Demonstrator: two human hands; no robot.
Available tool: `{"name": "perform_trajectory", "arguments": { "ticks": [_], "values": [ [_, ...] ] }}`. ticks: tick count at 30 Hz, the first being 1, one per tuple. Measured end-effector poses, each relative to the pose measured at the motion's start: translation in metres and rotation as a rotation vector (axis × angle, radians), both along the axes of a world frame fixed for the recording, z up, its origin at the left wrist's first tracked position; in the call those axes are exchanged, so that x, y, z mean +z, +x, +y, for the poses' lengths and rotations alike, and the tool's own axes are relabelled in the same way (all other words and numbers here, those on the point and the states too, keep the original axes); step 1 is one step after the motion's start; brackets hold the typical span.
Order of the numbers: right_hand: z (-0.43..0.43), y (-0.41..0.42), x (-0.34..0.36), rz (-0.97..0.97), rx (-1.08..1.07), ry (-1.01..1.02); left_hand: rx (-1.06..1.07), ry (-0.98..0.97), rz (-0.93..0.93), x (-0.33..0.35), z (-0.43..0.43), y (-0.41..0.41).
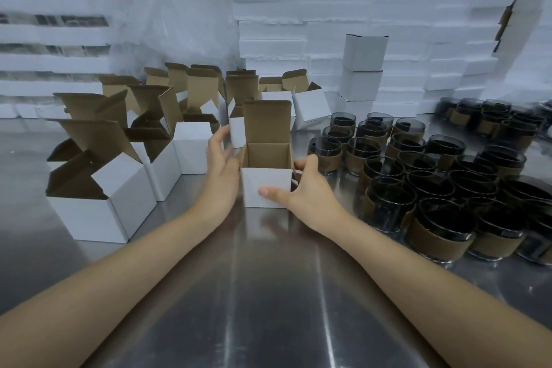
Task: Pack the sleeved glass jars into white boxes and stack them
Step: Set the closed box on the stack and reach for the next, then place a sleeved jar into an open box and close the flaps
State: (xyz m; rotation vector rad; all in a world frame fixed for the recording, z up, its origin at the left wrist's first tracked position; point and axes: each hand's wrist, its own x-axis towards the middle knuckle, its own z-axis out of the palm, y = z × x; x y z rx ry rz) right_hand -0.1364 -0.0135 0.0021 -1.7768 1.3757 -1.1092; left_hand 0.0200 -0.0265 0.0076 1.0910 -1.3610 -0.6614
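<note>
1. An open white box [266, 188] stands upright at the middle of the steel counter [268, 293], its brown lid flap raised at 12 o'clock; its inside looks bare.
2. The left hand [220, 170] lies against the box's 9 o'clock side, fingers spread and blurred; whether its grip has closed on the wall cannot be told.
3. The right hand [304, 191] has its grip on the box at the 3 o'clock corner, thumb pressed on the near white face, fingers curled round the side.
4. The sleeved glass jars [388, 203] crowd the counter from 2 to 4 o'clock of the box: dark glass, each wrapped in a brown band, packed close together.
5. More open boxes [119, 203] with flaps up cluster from 9 to 11 o'clock.
6. A short column of closed boxes [363, 75] rises at 1 o'clock, before a wall of stacked white boxes [298, 24].
7. Clear plastic wrap [179, 9] bunches at 11 o'clock, far back.
</note>
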Motion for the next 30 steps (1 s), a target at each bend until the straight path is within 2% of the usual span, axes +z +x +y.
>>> {"name": "perform_trajectory", "arguments": {
  "ticks": [3,5,6,9,14,16,18,20,24,30],
  "values": [
    [0.0,-0.001,0.002,-0.01,0.007,0.016,0.151,-0.214,-0.315,0.002,0.003,0.007],
    [0.0,-0.002,0.003,0.001,0.032,0.025,0.094,-0.33,-0.465,0.002,0.006,0.01],
    [0.001,-0.003,0.003,-0.001,0.062,0.032,0.045,-0.328,-0.497,0.0,0.007,0.011],
    [0.002,-0.006,0.004,-0.027,0.171,0.065,-0.065,-0.082,-0.422,-0.004,0.007,0.01],
    [-0.002,-0.009,0.0,-0.025,0.216,0.099,-0.025,-0.05,-0.581,0.0,0.002,0.013],
    [-0.004,-0.01,0.0,-0.089,0.139,0.05,-0.027,-0.005,-0.595,0.002,0.001,0.016],
    [-0.006,-0.012,0.002,-0.165,-0.018,-0.084,-0.05,0.031,-0.596,0.003,-0.001,0.019],
    [-0.009,-0.014,0.004,-0.089,-0.154,-0.182,-0.086,0.066,-0.542,0.003,-0.002,0.02],
    [-0.018,-0.015,0.002,0.113,-0.229,-0.127,-0.163,0.15,-0.408,-0.001,-0.004,0.018],
    [-0.016,-0.016,0.0,0.132,-0.304,-0.219,-0.219,0.256,-0.349,-0.002,-0.008,0.02]
  ]
}}
